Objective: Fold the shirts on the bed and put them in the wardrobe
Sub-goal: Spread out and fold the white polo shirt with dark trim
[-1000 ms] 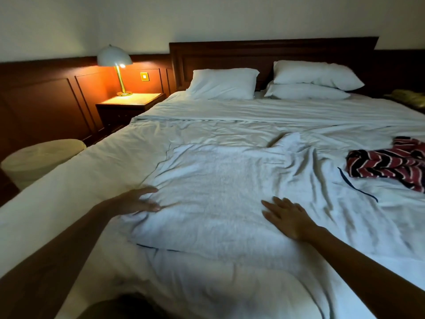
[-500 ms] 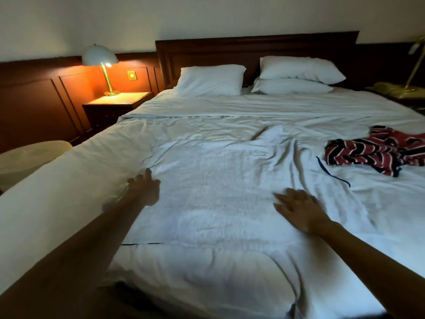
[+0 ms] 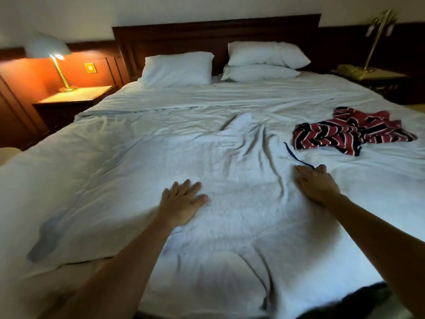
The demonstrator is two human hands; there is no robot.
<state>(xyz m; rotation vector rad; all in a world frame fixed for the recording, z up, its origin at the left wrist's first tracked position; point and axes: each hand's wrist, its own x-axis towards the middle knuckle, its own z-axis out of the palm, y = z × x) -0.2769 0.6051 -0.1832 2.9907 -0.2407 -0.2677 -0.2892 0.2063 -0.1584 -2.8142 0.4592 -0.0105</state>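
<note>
Since the white textured cotton shirt (image 3: 241,180) lies spread mid-bed, barely distinct from the white-sheeted wooden bed (image 3: 253,95), smoothing may drag the sheet or fold wrinkles in. Left grip (image 3: 181,203) at its 8 o'clock and right grip (image 3: 317,187) at 3 o'clock both press flat, holding nothing. The crumpled red-navy striped shirt (image 3: 340,134) lies at 2 o'clock.

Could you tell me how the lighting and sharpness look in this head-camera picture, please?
Head view: dim overall; the lit lamp throws an orange glow on the left wall; the right hand and the lamp's shade look smeared by motion; the left hand is sharper.
</note>
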